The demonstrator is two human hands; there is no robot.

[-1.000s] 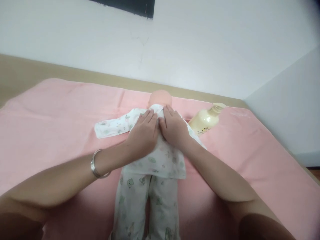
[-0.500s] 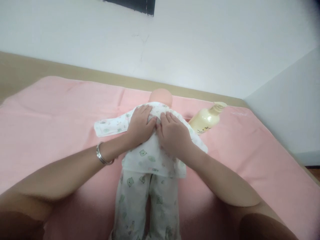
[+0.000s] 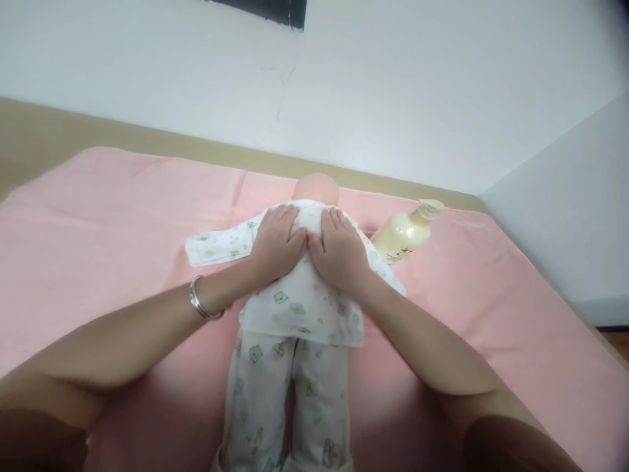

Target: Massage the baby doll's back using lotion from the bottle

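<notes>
A baby doll point(image 3: 317, 188) lies stretched out, its bald head toward the wall and no face showing. It wears a white printed top point(image 3: 299, 318) and matching trousers point(image 3: 263, 393). My left hand point(image 3: 278, 239) rests flat on the left of the doll's upper torso, fingers pointing toward the head. On the other side, my right hand point(image 3: 341, 252) lies flat in the same way. The two thumbs come close together at the middle. Neither hand grasps anything. One sleeve sticks out to the left; the other lies partly behind my right forearm.
A pale yellow pump bottle point(image 3: 405, 233) is on the pink sheet point(image 3: 122, 210), just right of the doll's shoulder. Beyond the sheet runs a tan surface edge point(image 3: 196, 139), then a white wall point(image 3: 368, 85). A dark object point(image 3: 275, 10) shows at the top.
My right hand has slid a little away from me and straightened on the doll's upper torso. My left hand stays nearly where it was.
</notes>
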